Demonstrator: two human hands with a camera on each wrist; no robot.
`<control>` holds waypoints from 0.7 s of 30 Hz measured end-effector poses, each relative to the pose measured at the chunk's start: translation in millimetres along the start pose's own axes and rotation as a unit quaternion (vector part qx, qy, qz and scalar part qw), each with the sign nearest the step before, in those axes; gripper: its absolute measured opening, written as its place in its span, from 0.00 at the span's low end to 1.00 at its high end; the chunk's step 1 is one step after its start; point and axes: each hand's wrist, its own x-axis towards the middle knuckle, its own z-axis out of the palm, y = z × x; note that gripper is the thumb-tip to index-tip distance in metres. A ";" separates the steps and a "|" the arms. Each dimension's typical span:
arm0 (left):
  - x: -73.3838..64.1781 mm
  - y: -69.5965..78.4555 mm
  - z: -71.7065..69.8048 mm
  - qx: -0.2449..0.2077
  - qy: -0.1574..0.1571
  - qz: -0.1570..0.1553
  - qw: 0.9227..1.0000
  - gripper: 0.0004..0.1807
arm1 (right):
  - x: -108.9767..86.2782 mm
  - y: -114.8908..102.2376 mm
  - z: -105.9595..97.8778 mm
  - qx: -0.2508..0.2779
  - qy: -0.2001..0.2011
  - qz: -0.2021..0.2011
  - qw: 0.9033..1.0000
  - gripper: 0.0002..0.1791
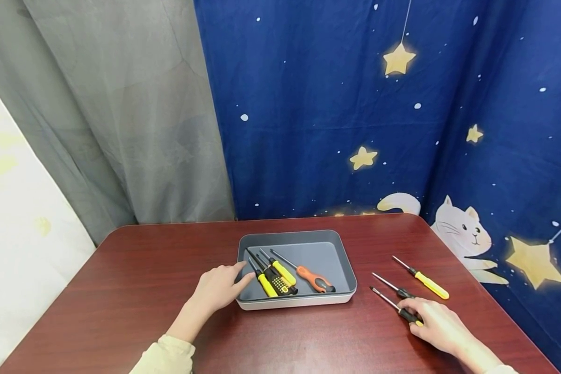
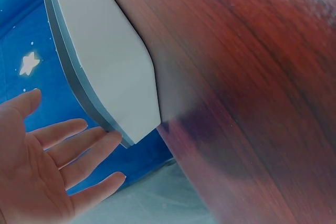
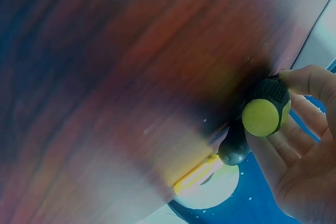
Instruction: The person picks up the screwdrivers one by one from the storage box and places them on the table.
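Note:
In the head view my right hand (image 1: 437, 323) pinches a black-and-yellow screwdriver (image 1: 408, 315) by its handle, the shaft pointing toward the tray. The right wrist view shows the handle's round yellow end (image 3: 261, 117) between thumb and fingers. Just beyond lies a black-handled screwdriver (image 1: 387, 281), close to the fingers. Farther off is a yellow-handled screwdriver (image 1: 431, 285). My left hand (image 1: 217, 286) is at the left rim of a grey-lined tray (image 1: 299, 301), fingers extended and holding nothing. Inside the tray lie an orange-and-black screwdriver (image 1: 310, 278) and several yellow or black ones.
The tray stands on a reddish-brown wooden table (image 1: 135, 291), near its middle. Behind the table hang a grey curtain (image 1: 121, 114) and a blue starry curtain (image 1: 318, 114). The table's right edge runs beyond the yellow-handled screwdriver.

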 end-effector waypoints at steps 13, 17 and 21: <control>-0.4 0.2 1.2 0.006 0.002 -0.003 1.000 0.27 | 1.3 -1.7 -0.2 0.000 -0.018 0.034 0.999 0.16; -0.2 -0.3 1.7 0.006 0.003 -0.001 1.000 0.27 | 4.2 -3.0 -3.4 -0.006 -0.003 0.031 1.000 0.16; 0.3 -0.6 1.4 0.006 0.001 -0.001 1.000 0.28 | 9.7 -5.3 -8.0 -0.018 0.032 0.008 0.999 0.16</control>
